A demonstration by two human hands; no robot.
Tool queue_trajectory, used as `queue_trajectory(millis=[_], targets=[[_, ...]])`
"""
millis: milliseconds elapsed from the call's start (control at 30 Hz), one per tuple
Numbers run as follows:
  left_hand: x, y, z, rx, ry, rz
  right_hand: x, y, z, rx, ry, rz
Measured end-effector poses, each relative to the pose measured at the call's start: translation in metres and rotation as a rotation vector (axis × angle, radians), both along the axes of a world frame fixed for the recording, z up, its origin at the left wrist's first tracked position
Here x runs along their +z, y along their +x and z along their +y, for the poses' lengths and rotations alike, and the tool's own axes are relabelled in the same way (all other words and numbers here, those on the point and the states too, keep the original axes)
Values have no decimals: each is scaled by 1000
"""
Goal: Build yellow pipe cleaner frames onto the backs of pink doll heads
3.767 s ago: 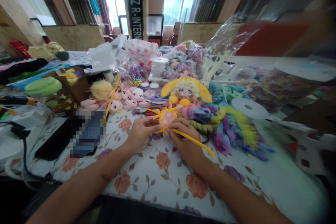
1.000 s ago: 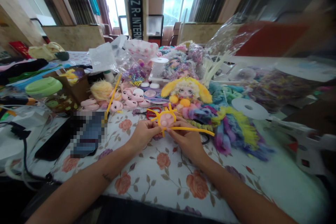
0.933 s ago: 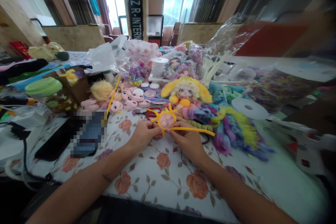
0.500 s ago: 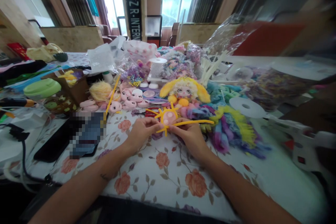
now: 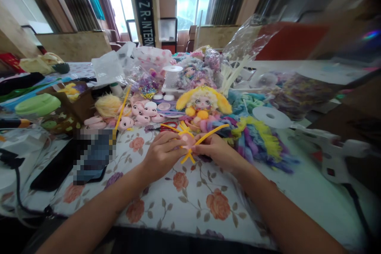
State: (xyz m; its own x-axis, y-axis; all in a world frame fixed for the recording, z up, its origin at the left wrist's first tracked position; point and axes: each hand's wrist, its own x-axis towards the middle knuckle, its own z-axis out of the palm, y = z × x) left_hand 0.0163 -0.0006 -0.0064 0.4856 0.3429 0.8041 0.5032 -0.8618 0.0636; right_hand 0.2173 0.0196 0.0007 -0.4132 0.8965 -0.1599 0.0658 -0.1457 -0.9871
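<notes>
Between my two hands is a small pink doll head piece [image 5: 187, 139] with yellow pipe cleaners wound about it, their ends sticking out above and below. My left hand [image 5: 163, 151] is closed on its left side, fingers over the edge. My right hand [image 5: 212, 149] pinches a yellow pipe cleaner [image 5: 212, 133] at the piece's right side; its free end points up and right. Just behind sits a finished doll [image 5: 203, 103] with yellow ears and pale curly hair. Red-handled scissors [image 5: 169, 127] lie behind my left hand, partly hidden.
Pink doll faces [image 5: 144, 113] are heaped at the centre left. Colourful fluffy strips [image 5: 256, 139] lie right of my hands, with a white spool [image 5: 271, 117] and a white glue gun [image 5: 333, 154] beyond. Phones [image 5: 53, 164] and a green-lidded jar [image 5: 38, 105] stand at the left.
The head piece has turned in my hands, and the long pipe cleaner now slants upward. My left hand covers more of the piece. The view has shifted slightly right.
</notes>
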Motion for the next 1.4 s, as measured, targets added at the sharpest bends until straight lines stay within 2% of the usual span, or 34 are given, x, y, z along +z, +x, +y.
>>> queue_trajectory(millis=[267, 500, 567, 767, 967, 1100, 1267, 1400], targets=[[2, 1, -3, -55, -86, -17, 1, 1, -2, 57, -69, 69], [1, 2, -3, -46, -120, -122, 9, -1, -5, 80, -15, 106], [0, 2, -3, -35, -132, -132, 11, -1, -5, 72, 35, 105], [1, 2, -4, -24, -151, -161, 18, 1, -4, 46, 361, 2], [3, 2, -6, -16, -98, -114, 15, 4, -1, 116, 431, -49], [-1, 1, -5, 14, -40, 10, 14, 2, -1, 7, 454, -106], [-5, 1, -4, 27, 31, 119, 16, -6, -7, -69, 654, -182], [-7, 3, -3, 3, 41, 114, 12, -12, -10, -81, 754, -166]])
